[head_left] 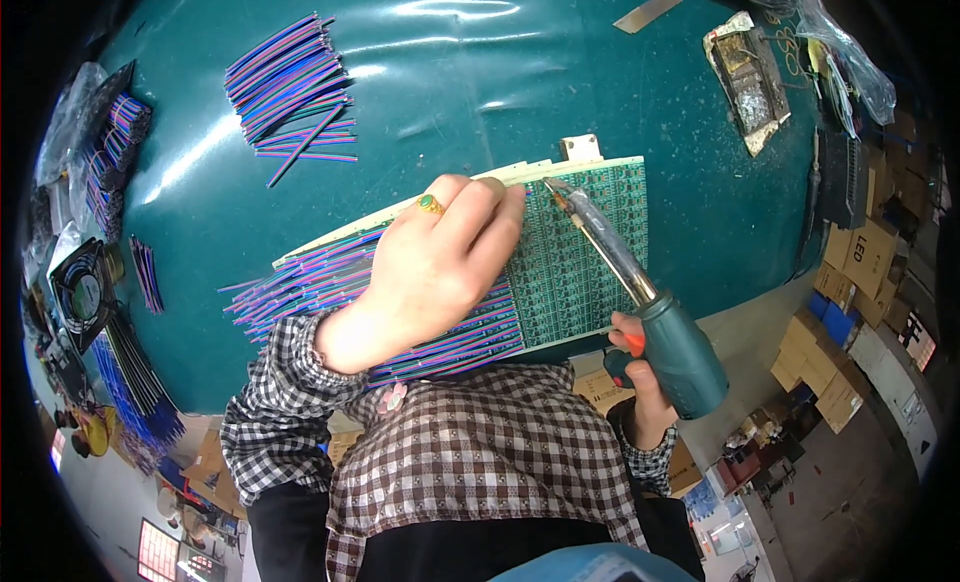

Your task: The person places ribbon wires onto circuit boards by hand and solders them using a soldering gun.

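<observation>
A panel of green circuit boards (580,262) lies slanted on the table in front of me. Rows of thin blue, pink and black ribbon wires (310,287) run leftward from its left part. My left hand (440,247), with a gold ring, is closed over the panel's far side; a bit of coloured wire shows at its pinched fingertips. My right hand (648,387) is wrapped round the handle of a green soldering gun (685,357). The gun's tip meets the panel's far edge just right of my left fingertips. Most of the pinched wire is hidden under my hand.
Loose ribbon wires (290,87) are piled at the far left. A worn metal tray (748,82) stands far right, and a flat metal strip (648,12) lies near it. A black fan (82,292) and wire bundles (122,132) line the left edge. Cardboard boxes (860,257) stand beyond the right edge.
</observation>
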Motion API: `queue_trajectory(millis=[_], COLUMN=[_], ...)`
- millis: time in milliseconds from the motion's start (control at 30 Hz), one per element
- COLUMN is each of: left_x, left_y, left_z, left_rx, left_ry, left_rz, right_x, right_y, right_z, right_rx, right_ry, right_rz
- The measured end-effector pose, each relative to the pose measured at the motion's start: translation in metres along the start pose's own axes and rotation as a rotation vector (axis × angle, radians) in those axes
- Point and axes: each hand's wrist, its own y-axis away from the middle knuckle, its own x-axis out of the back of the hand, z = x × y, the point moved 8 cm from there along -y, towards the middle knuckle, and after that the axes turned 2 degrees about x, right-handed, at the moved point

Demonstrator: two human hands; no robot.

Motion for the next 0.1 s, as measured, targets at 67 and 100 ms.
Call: queue_trajectory(millis=[67, 100], left_x=[0.0021, 0.0032], left_y=[-0.0009, -0.0014], left_z=[0.0001, 0.0], left_rx=[0.023, 0.045], left_ry=[0.031, 0.06], left_rz=[-0.016, -0.033], right_x=[0.0015, 0.0028], right_y=[0.0013, 0.0029], right_z=[0.0016, 0.0038], right_rx=[0.02, 0.04], right_ry=[0.024, 0.046], right_rz=[-0.031, -0.062])
